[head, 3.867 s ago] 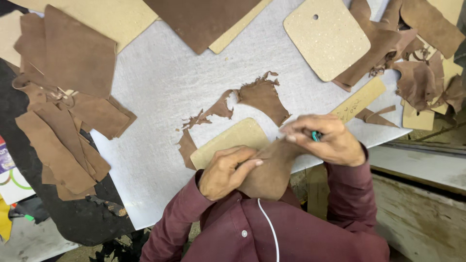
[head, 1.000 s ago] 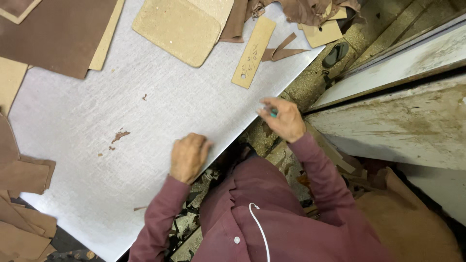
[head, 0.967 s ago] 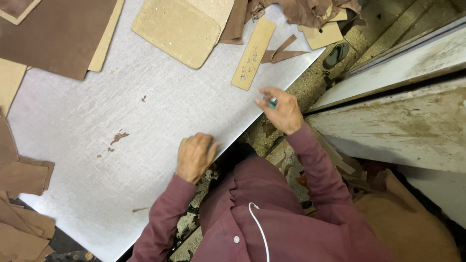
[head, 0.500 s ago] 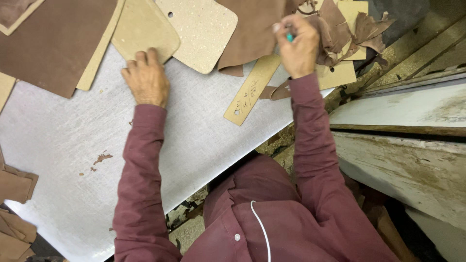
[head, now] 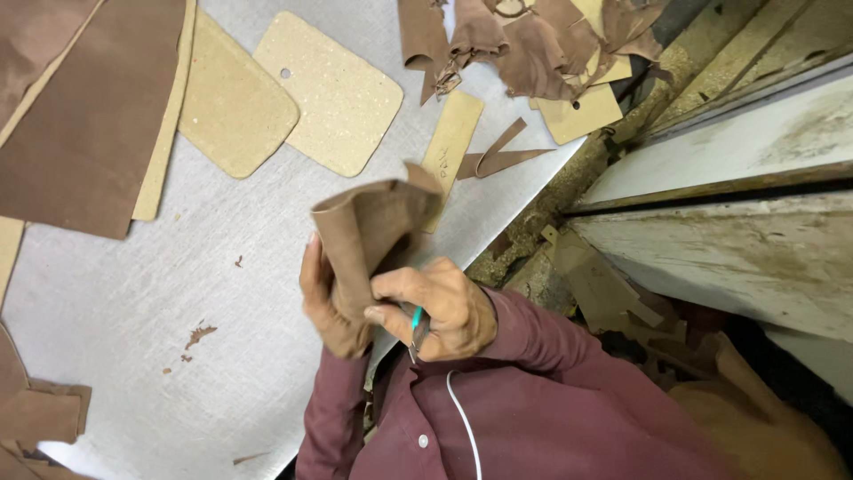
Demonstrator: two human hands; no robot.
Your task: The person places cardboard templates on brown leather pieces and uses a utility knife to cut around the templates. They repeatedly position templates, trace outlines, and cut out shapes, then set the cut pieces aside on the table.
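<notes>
Leather piece hides left hand.

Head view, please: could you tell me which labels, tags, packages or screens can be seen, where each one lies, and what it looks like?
No packages, signs or screens show.
Tan strip: narrow card tag with faint handwriting, on the grey table above the folded brown leather in both hands.
Holed card: pale speckled rounded square with a small hole, upper middle.
Plain card: similar, tan, left of it.
Tan piece: top right, partly under brown scraps.
</notes>
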